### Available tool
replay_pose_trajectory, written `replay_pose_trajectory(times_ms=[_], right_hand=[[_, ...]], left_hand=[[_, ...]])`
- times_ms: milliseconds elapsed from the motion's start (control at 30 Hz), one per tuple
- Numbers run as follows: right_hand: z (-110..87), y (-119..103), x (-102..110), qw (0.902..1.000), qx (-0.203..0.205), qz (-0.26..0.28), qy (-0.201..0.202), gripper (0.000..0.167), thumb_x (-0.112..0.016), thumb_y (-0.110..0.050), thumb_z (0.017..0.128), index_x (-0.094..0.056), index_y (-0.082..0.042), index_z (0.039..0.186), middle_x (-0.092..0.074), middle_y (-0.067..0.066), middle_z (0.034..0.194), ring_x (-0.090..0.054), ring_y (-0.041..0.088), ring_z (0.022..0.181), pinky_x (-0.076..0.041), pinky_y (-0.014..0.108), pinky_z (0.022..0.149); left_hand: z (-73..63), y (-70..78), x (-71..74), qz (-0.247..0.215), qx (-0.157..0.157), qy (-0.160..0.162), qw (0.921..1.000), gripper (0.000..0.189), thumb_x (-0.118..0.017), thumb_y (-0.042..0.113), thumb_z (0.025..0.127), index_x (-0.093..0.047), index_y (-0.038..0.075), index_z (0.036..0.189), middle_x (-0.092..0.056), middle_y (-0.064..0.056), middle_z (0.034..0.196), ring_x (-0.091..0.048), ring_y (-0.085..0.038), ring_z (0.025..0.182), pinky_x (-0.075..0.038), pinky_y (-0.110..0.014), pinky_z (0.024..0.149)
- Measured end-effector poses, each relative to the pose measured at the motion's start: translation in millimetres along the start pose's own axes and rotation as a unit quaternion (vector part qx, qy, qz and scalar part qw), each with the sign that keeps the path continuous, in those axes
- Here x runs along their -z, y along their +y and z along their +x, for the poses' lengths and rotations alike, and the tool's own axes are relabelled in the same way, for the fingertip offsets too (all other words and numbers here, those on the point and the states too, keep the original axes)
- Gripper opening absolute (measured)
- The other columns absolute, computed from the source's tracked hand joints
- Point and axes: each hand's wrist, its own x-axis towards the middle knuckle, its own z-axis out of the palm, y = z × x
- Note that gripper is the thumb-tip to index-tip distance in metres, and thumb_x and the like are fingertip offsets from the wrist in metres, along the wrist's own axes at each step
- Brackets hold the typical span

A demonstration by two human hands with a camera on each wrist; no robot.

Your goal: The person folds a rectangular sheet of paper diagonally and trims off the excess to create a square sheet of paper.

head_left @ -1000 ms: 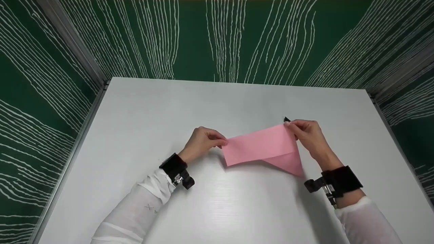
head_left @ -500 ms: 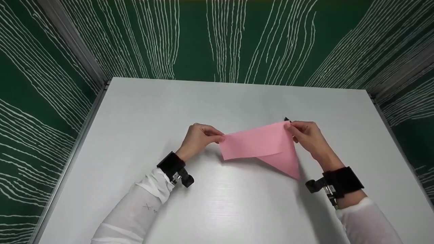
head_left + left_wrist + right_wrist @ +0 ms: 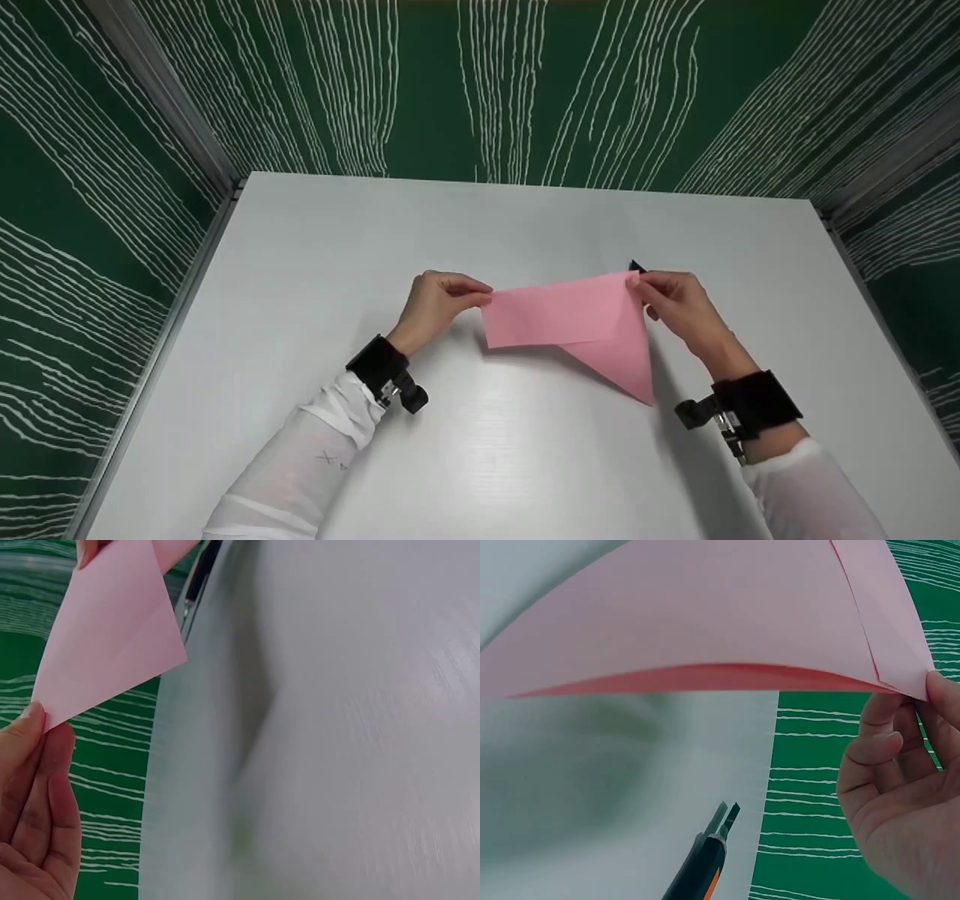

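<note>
A folded sheet of pink paper (image 3: 559, 311) is stretched between both hands above the white table. My left hand (image 3: 442, 300) pinches its left upper corner between thumb and fingers. At the opposite upper corner, my right hand (image 3: 679, 304) pinches the paper the same way. One flap hangs lower on the right and tapers to a point. In the right wrist view, the pink paper (image 3: 727, 615) bows open along its lower edge, showing a darker inside. Beyond the right fingertips lies a black and orange tool (image 3: 705, 862) with a thin slanted tip, like a craft knife, mostly hidden in the head view.
The white table (image 3: 480, 465) fills the middle, its surface glossy. Green panels (image 3: 427, 82) with white wavy lines stand behind and at both sides. Grey metal posts (image 3: 161, 82) rise at the corners.
The left hand has moved slightly up and left, and the paper has shifted left with it. The lower flap hangs a little lower and more to the left. Both pinches have stayed.
</note>
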Motion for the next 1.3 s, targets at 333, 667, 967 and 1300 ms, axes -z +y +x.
replay_pose_trajectory(times_ms=[333,667,967,1300], right_hand=[[-0.5,4,-4,0.9996,0.019,0.018,0.007,0.034,-0.063,-0.024,0.099,-0.069,0.007,0.113,-0.061,-0.013,0.070,-0.048,0.008,0.062,-0.042,0.020,0.057],[-0.5,6,-14,0.9988,0.015,0.043,0.017,0.029,-0.066,-0.017,0.097,-0.063,0.009,0.109,-0.064,-0.013,0.074,-0.056,0.003,0.062,-0.045,0.020,0.055],[-0.6,17,-24,0.9952,-0.041,0.076,0.046,0.031,-0.064,-0.021,0.099,-0.060,0.005,0.114,-0.064,-0.014,0.078,-0.063,0.003,0.066,-0.047,0.020,0.059],[3.7,28,-47,0.9841,-0.081,0.145,0.063,0.022,-0.063,-0.014,0.098,-0.056,0.002,0.111,-0.069,-0.012,0.078,-0.069,0.004,0.068,-0.051,0.020,0.062]], left_hand=[[1.9,-1.8,1.6,0.008,0.002,0.043,0.9991,0.020,-0.084,0.024,0.081,-0.081,0.013,0.097,-0.080,0.001,0.092,-0.074,-0.010,0.082,-0.056,-0.024,0.078],[4.0,-2.1,3.0,0.001,-0.016,0.074,0.9972,0.020,-0.077,0.017,0.088,-0.078,0.015,0.108,-0.079,-0.003,0.102,-0.074,-0.012,0.092,-0.058,-0.023,0.085],[1.6,-1.9,-1.6,0.088,-0.041,0.050,0.9941,0.040,-0.069,0.019,0.095,-0.063,0.013,0.134,-0.064,-0.005,0.138,-0.061,-0.019,0.127,-0.053,-0.033,0.100],[-17.3,4.8,-41.3,0.263,-0.081,-0.137,0.9515,0.048,-0.063,0.030,0.099,-0.053,0.017,0.144,-0.038,-0.008,0.160,-0.032,-0.025,0.151,-0.028,-0.042,0.124]])
